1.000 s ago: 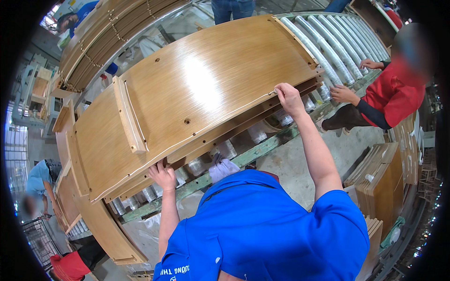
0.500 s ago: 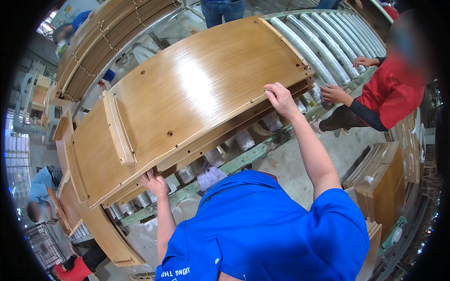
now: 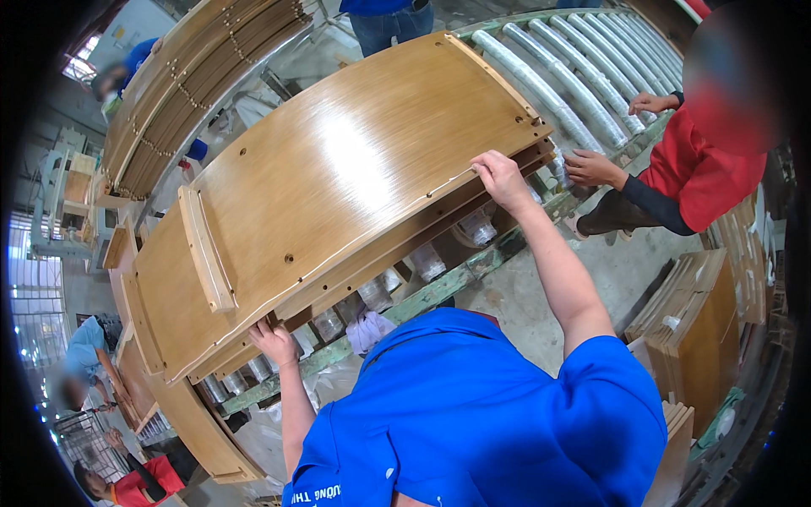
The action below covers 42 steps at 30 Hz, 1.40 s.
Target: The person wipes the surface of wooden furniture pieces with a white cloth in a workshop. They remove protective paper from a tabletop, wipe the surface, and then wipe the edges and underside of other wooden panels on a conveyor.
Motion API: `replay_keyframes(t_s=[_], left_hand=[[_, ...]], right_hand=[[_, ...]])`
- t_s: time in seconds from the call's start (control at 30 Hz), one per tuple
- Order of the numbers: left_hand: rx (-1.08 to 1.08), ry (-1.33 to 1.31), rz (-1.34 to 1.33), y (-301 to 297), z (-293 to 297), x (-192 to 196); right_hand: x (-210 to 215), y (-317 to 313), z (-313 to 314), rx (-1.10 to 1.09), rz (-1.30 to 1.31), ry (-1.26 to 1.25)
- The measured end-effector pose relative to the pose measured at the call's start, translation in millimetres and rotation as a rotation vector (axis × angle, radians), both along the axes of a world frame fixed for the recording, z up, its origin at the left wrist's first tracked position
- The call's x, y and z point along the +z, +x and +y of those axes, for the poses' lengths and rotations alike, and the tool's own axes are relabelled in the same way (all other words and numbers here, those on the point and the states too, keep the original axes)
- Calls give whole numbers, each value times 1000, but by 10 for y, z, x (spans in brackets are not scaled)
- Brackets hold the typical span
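A long, curved brown wooden panel [image 3: 296, 203] lies across the middle, stacked on others like it. Along its near edge runs a thin white cord [image 3: 342, 253]. Toward the panel's right end, my right hand [image 3: 504, 183] has its thumb and fingertips closed in a pinch on the cord. My left hand [image 3: 276, 341] is at the near edge further left, palm down, with its fingers apart and touching the stack's side. Some of its fingertips are hidden at the edge. A pale wooden strip [image 3: 205, 249] lies crosswise on the panel's left part.
Plastic-wrapped rollers [image 3: 574, 76] extend to the far right. A co-worker in red [image 3: 701, 169] stands there, hands near the rollers. A curved panel stack [image 3: 182, 93] stands at the far left. More boards [image 3: 688, 329] lean at the right. A pale cloth [image 3: 367, 331] hangs on the green rail.
The whole view has shifted slightly. My right hand sits a little further right along the panel's edge, still pinching the cord. At lower left, another person in red shows more, one hand raised.
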<state>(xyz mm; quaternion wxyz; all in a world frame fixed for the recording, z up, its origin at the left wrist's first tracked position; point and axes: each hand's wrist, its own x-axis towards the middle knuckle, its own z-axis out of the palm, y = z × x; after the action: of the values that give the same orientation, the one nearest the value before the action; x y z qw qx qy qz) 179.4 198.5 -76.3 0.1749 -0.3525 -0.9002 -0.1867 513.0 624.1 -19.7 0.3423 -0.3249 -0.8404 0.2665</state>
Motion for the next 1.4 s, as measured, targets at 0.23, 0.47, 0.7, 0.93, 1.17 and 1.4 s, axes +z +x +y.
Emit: replay_keyframes(t_s=[0.23, 0.47, 0.7, 0.93, 1.17, 1.4], left_hand=[[43, -49, -20, 41, 29, 19], [66, -90, -39, 15, 18, 24], [76, -70, -28, 45, 76, 18], [76, -65, -19, 62, 98, 41], [125, -78, -39, 73, 132, 10], [122, -92, -21, 64, 64, 25]], right_hand=[[-85, 322, 392, -132, -6, 62], [-180, 663, 784, -284, -49, 99], [-242, 880, 1038, -353, -72, 111], [-284, 891, 1096, -339, -96, 105], [-324, 969, 1222, -352, -101, 129], [-366, 963, 1254, -367, -143, 115]])
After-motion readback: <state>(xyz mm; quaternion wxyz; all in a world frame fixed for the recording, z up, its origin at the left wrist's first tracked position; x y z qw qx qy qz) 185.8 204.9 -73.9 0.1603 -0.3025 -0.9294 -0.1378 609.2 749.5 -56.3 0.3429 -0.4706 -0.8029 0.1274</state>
